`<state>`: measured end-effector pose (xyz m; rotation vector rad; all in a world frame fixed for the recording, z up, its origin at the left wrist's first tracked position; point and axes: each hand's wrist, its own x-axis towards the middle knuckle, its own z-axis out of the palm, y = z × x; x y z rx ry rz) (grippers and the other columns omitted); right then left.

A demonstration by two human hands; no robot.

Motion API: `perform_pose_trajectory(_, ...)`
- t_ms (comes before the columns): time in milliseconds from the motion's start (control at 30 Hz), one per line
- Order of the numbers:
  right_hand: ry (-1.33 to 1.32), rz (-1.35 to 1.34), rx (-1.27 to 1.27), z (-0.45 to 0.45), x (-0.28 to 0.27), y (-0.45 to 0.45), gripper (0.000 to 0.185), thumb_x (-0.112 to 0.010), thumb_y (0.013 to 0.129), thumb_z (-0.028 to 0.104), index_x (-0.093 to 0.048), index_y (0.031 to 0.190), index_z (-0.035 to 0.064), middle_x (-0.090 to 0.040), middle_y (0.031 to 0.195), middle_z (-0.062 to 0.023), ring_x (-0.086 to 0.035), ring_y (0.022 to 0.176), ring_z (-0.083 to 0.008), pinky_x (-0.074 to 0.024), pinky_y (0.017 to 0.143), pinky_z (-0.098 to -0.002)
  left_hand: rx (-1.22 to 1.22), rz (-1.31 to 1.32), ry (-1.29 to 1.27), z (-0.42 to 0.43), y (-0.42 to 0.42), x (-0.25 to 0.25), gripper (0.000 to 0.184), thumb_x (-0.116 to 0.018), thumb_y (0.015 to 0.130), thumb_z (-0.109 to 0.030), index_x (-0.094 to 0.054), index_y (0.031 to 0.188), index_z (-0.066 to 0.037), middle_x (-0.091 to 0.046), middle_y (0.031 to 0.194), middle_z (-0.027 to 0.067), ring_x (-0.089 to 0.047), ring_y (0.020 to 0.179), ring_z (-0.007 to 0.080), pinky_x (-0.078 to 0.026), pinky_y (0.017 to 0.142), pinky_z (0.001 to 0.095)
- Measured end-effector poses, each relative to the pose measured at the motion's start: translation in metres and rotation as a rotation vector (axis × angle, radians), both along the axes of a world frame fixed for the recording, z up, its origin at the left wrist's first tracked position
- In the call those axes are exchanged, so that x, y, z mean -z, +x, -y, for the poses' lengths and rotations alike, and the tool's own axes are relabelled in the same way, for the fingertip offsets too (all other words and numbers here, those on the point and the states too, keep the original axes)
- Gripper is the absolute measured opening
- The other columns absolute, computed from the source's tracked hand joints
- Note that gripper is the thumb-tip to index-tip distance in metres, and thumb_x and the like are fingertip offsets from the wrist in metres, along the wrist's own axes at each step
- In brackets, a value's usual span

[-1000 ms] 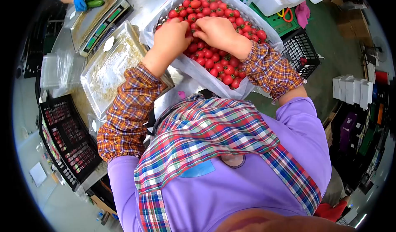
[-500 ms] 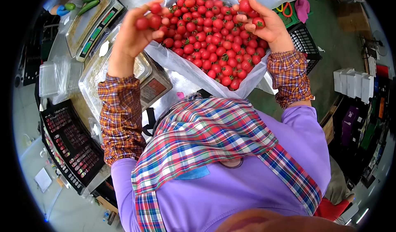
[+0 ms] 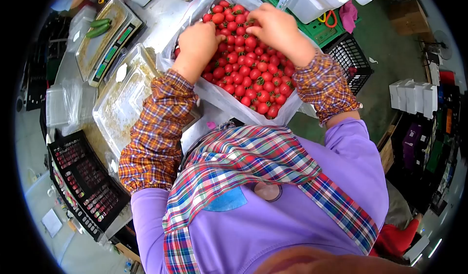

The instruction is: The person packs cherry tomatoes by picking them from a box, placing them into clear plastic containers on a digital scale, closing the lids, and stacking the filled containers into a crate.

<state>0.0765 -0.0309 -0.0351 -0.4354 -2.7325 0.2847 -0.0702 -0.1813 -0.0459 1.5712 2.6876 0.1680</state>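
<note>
Red cherry tomatoes (image 3: 246,71), some with green stems, fill a box lined with white plastic (image 3: 214,96). At the left side of the pile, my left hand (image 3: 199,45) lies palm down with its thumb against the tomatoes. Its other fingers are mostly hidden, so I cannot see what they hold. My right hand (image 3: 278,28) reaches into the far right part of the pile. Thumb and forefinger are apart there, close to the tomatoes, and the remaining fingers are partly hidden.
Two cucumbers (image 3: 99,28) lie on a scale (image 3: 86,52) at upper left. Nearer stands another scale with a clear, stained tray (image 3: 129,96). A black tray of packed goods (image 3: 90,176) is at lower left. On the right are a black crate (image 3: 352,62) and red-handled scissors (image 3: 331,19).
Both hands have come down onto the pile and closer together; the tomatoes they held up are no longer visible in them. The blue-gloved hands near the far scale have left.
</note>
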Motion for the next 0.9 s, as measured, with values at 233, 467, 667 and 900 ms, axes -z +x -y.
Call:
perform_pose_trajectory(233,0.174,0.123,0.018,0.002,0.026,-0.025,0.015,-0.067,0.072,0.019,-0.059,0.075,0.0068,-0.057,0.083,-0.0149,-0.061,0.075,-0.0338,-0.0502,0.063,-0.0432,0.005,0.305,0.271,0.004,-0.008,0.007,0.027,-0.064,0.074,-0.027,-0.060,0.085,-0.002,-0.062,0.075,0.0198,-0.061,0.068,0.0359,-0.049,0.062,0.0443)
perform_pose_trajectory(467,-0.476,-0.332,-0.211,-0.004,0.005,-0.017,0.026,-0.071,0.075,0.029,-0.068,0.089,0.0073,-0.060,0.081,-0.0131,-0.060,0.075,-0.0284,-0.0483,0.065,-0.0382,-0.102,2.060,0.623,0.037,-0.011,-0.032,0.040,-0.049,0.093,-0.037,-0.049,0.122,-0.010,-0.063,0.100,0.0068,-0.064,0.081,0.0194,-0.054,0.054,0.0276)
perform_pose_trajectory(667,-1.071,-0.132,-0.328,0.029,-0.035,-0.022,0.033,-0.070,0.083,0.026,-0.064,0.107,0.0046,-0.061,0.092,-0.0059,-0.058,0.065,-0.0107,-0.0476,0.055,-0.0242,-0.272,2.092,0.543,0.049,-0.006,-0.006,0.031,-0.055,0.092,-0.035,-0.055,0.113,-0.012,-0.064,0.096,0.0044,-0.063,0.080,0.0170,-0.053,0.053,0.0243)
perform_pose_trajectory(900,-0.858,-0.299,-0.454,0.054,-0.032,-0.040,0.028,-0.071,0.079,0.023,-0.066,0.101,0.0053,-0.060,0.094,-0.0083,-0.057,0.089,-0.0187,-0.0456,0.079,-0.0306,-0.315,2.192,0.829,0.078,0.001,-0.015,0.030,-0.057,0.092,-0.026,-0.052,0.118,-0.010,-0.062,0.101,0.0057,-0.062,0.083,0.0156,-0.052,0.054,0.0198)
